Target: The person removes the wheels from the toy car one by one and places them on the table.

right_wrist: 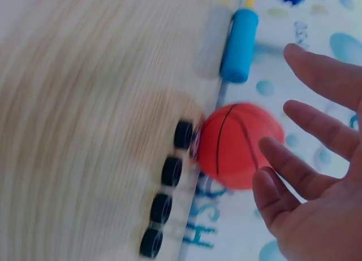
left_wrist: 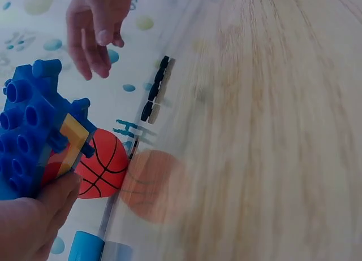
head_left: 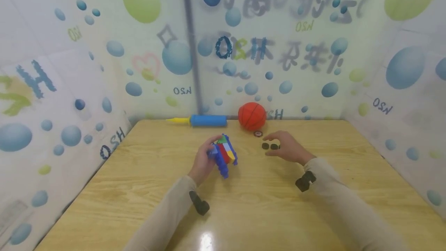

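Note:
My left hand (head_left: 202, 164) grips a toy built of studded building blocks (head_left: 225, 153), its thumb and fingers around one side. Blue pieces flank red, yellow, green and pale blue ones. In the left wrist view the blue studded blocks (left_wrist: 25, 125) stand large beside the fingers. My right hand (head_left: 292, 148) hovers to the right with its fingers spread and slightly bent, holding nothing. Nearest to it are small black wheels (head_left: 265, 146), partly hidden behind the hand. Several such black wheels (right_wrist: 172, 170) stand in a row on the table in the right wrist view.
An orange-red toy basketball (head_left: 252, 116) rests at the table's back edge against the patterned wall. Left of it lies a blue hand pump (head_left: 209, 120) with a yellow tip. A small dark round piece (head_left: 258, 133) sits in front of the ball.

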A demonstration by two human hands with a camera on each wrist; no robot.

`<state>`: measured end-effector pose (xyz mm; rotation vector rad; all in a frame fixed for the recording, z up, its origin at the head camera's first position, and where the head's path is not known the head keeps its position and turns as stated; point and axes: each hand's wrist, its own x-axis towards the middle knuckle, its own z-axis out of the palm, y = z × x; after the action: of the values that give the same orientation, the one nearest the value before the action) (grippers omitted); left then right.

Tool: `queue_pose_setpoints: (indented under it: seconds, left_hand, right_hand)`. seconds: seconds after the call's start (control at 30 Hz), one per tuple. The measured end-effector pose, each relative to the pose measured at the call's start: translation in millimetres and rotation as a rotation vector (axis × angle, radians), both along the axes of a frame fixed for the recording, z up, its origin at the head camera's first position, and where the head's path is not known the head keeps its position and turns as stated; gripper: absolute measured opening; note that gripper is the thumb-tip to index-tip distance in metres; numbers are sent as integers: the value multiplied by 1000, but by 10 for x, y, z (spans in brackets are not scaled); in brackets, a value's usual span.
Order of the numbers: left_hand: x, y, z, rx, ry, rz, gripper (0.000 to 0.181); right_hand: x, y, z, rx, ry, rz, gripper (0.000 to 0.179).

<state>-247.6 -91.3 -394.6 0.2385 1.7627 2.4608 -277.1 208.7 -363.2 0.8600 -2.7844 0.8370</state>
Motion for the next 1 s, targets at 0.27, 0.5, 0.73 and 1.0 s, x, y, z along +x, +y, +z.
queue_pose_setpoints:
  seconds: [0.27,0.5,0.73,1.0]
  left_hand:
    - [-2,32,-6,48,-72,16,56]
    - [3,93,30,34,-90,59,51]
    - [0,144,56,-42,-93,86,51]
    - [23,165,58,-146,-123,95,51]
  right_hand:
    - [210,-467,-6,-126,-55,77,40]
    - [359,-827,-6,-125,36,146,40]
    - [438,-991,-60,33,272,123,46]
    - [368,-1066,-121,-147,224,84,36]
